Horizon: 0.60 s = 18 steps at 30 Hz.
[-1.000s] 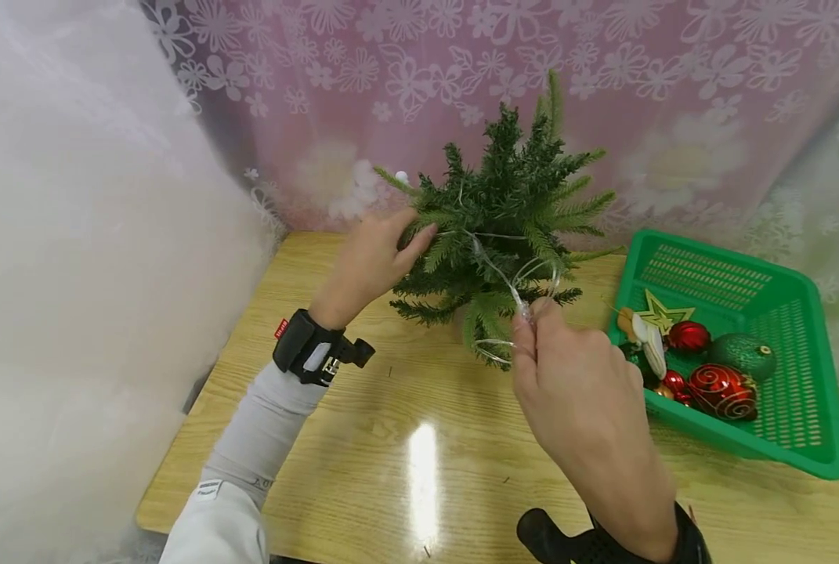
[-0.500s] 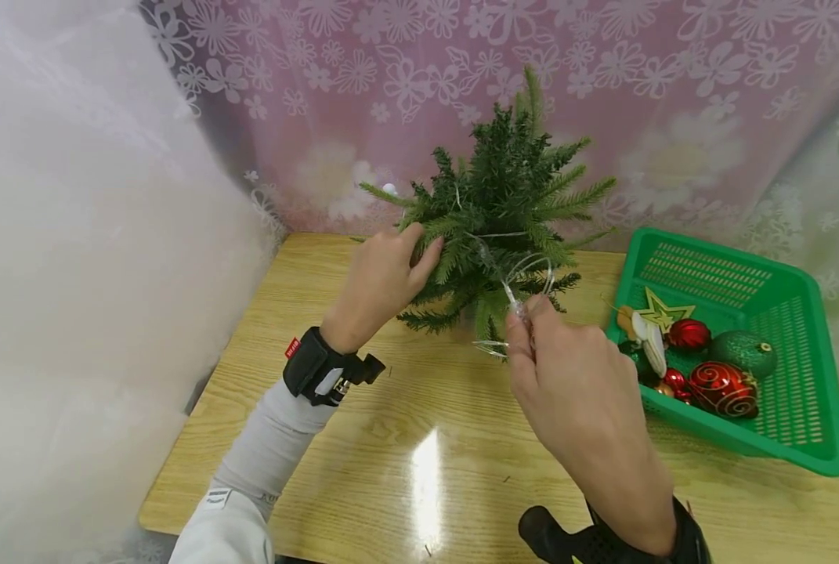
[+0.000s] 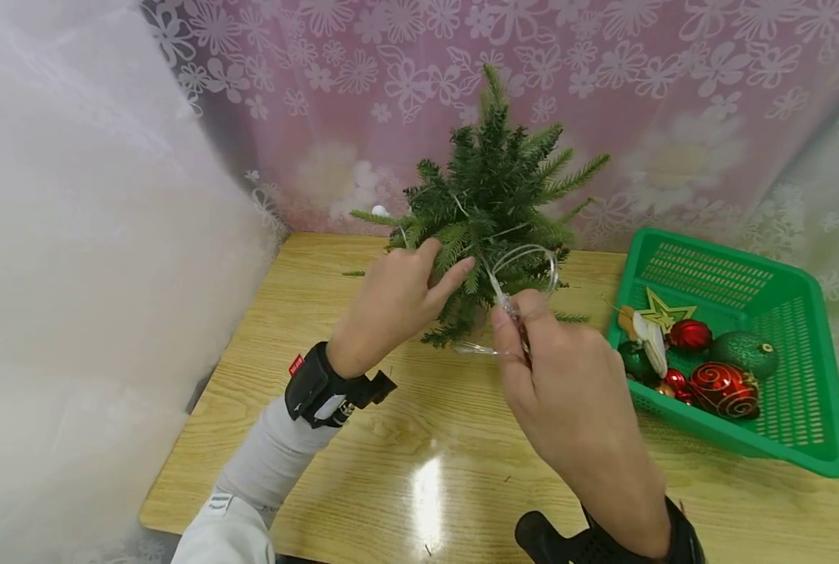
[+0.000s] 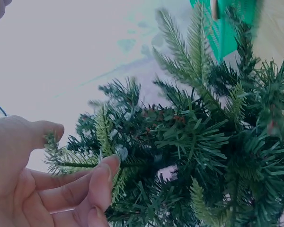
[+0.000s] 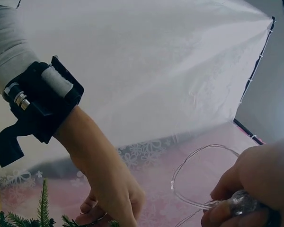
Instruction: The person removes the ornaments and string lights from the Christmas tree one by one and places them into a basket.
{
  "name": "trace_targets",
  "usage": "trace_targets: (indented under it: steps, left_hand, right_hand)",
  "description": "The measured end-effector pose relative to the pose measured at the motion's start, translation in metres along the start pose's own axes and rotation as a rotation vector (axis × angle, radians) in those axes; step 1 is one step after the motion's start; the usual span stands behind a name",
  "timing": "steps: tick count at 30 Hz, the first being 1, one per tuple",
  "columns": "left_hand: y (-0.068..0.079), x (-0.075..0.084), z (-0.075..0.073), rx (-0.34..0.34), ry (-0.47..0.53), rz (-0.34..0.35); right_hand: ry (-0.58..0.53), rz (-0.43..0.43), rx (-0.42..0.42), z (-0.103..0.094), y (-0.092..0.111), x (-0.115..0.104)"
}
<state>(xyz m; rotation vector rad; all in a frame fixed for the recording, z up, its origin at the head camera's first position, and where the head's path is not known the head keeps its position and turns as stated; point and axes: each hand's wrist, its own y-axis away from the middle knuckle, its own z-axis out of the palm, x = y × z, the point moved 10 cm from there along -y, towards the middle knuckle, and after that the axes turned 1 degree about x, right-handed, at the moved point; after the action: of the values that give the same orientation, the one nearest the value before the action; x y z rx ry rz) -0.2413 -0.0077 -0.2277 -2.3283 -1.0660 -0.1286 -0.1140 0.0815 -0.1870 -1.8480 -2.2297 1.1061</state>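
A small artificial Christmas tree (image 3: 493,168) stands on the wooden table, with thin clear wire strung among its branches. My left hand (image 3: 405,301) is at the tree's left side, its thumb and fingers spread around a branch. In the left wrist view, that light green branch (image 4: 78,163) passes between the fingers, and the thumb stands apart from them. My right hand (image 3: 570,399), in front of the tree, pinches a looped bundle of wire string lights (image 3: 525,248). A wire loop (image 5: 173,184) extends from the right fingers in the right wrist view. The bundle's lower part is hidden by the hand.
To the right, a green plastic basket (image 3: 803,384) holds a gold star (image 3: 662,309), a red swirl-patterned ornament (image 3: 722,390), a green bauble (image 3: 742,354) and other ornaments. A pink floral curtain (image 3: 363,94) hangs close behind the tree. White sheeting (image 3: 95,235) borders the table's left side.
The tree's top has shifted left and now stands more upright. My left hand has moved right and towards me with the branches. My right hand has moved slightly left, still holding the wire bundle.
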Motion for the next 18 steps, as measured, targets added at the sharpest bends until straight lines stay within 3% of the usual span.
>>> trace_targets:
  steps: [5, 9, 14, 17, 18]
  left_hand:
    - [0.003, 0.009, 0.001, -0.014, 0.028, 0.007]
    - [0.005, 0.014, 0.005, -0.041, 0.044, 0.011]
    - [0.008, 0.015, 0.009, -0.070, 0.024, 0.013]
    - [0.009, 0.017, 0.009, -0.076, 0.003, 0.025]
    - [0.010, 0.017, 0.009, -0.077, -0.001, 0.029]
  right_hand:
    - [-0.035, -0.024, 0.085, -0.005, -0.008, 0.005]
    - [-0.027, -0.039, 0.055, -0.001, -0.019, 0.012]
    - [-0.043, -0.201, -0.062, 0.016, -0.023, -0.004]
    - [-0.113, -0.297, -0.029, 0.015, -0.024, -0.012]
    - [-0.133, -0.321, 0.004, 0.030, -0.024, 0.009]
